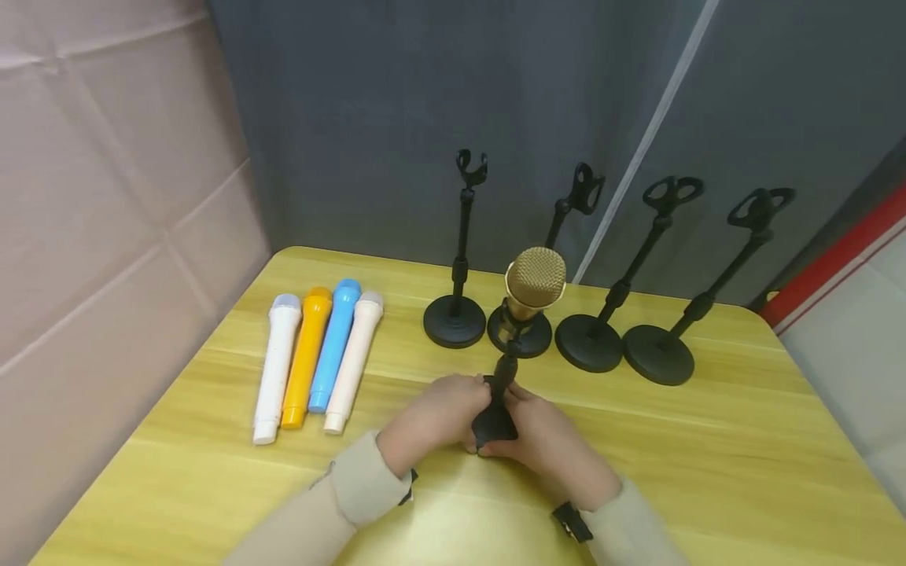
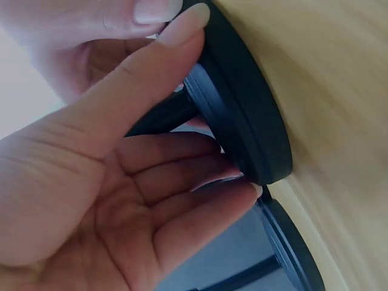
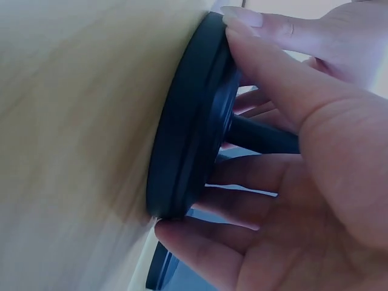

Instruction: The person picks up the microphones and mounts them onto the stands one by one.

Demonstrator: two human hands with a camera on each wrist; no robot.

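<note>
A gold microphone (image 1: 536, 277) with a mesh head tops a short black microphone stand (image 1: 505, 369) at the middle of the table. From the left side my left hand (image 1: 446, 409) grips the stand's round base, thumb on the near edge and fingers around its side. My right hand (image 1: 548, 436) grips the same base from the right. In the left wrist view the thick black base (image 2: 245, 100) is close to the wood surface; whether it touches is unclear. The right wrist view shows the base (image 3: 188, 121) between thumb and fingers, with the pole (image 3: 264, 134) behind.
Behind the gold microphone stand several black stands with clip holders, such as the leftmost stand (image 1: 457, 314) and the rightmost stand (image 1: 661, 354). On the left lie a white microphone (image 1: 276, 369), an orange one (image 1: 306, 358), a blue one (image 1: 335, 346) and a pale pink one (image 1: 354, 362).
</note>
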